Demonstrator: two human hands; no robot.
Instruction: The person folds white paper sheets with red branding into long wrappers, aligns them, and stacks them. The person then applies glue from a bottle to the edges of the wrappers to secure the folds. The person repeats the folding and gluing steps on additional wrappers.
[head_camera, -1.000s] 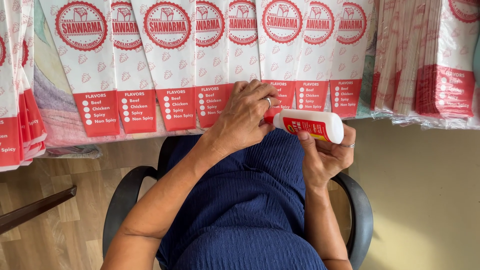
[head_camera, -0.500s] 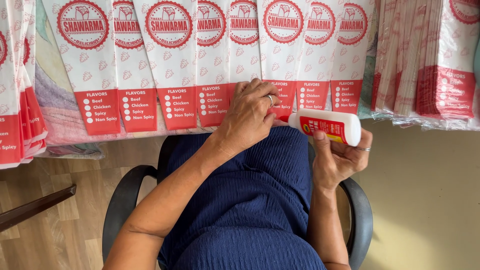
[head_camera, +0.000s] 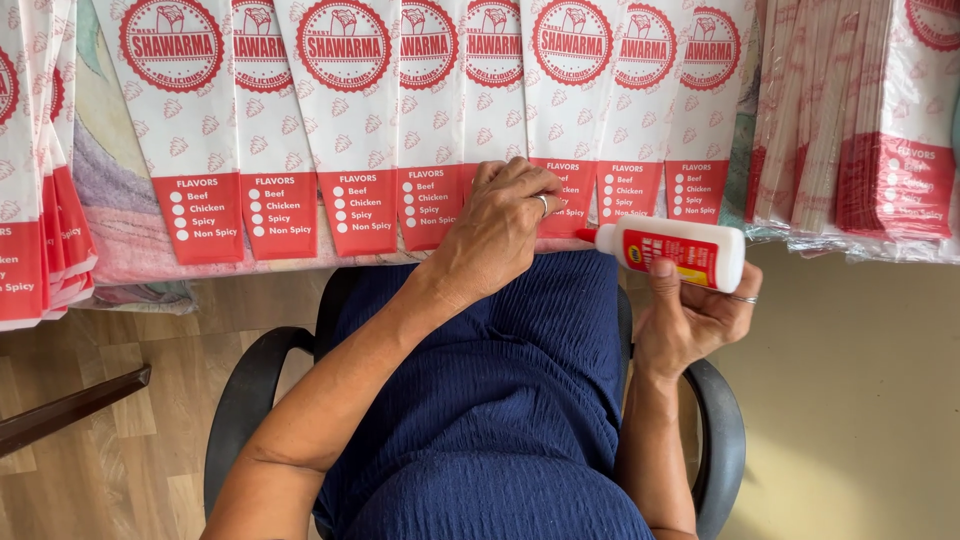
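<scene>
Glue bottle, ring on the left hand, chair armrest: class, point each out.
glue bottle (head_camera: 672, 251), head view, on its white body.
ring (head_camera: 543, 205), head view, on the band.
chair armrest (head_camera: 240, 400), head view, on its black curve.

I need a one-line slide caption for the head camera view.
Seated person's left hand presses paper sleeves; right hand holds glue bottle.
</scene>
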